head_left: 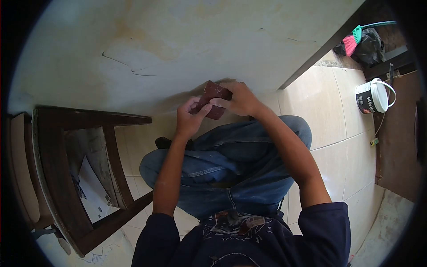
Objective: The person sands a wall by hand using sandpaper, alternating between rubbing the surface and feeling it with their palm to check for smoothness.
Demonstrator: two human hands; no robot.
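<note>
A dark red, folded sheet (215,92) with pale specks, which looks like sandpaper, is held between both hands above the crossed legs in jeans. My left hand (190,116) grips its lower left side, thumb on the face towards me. Around its right side, my right hand (241,100) is closed, with its thumb pressed near the sheet's middle. Just beyond the hands stands a pale wall (178,49) with cracks and yellowish stains.
At the left is a dark wooden frame (53,169). A white bucket (372,96) stands on the tiled floor (331,120) at the right. Behind it lie a pink and green brush (352,41) and a black plastic bag (370,46).
</note>
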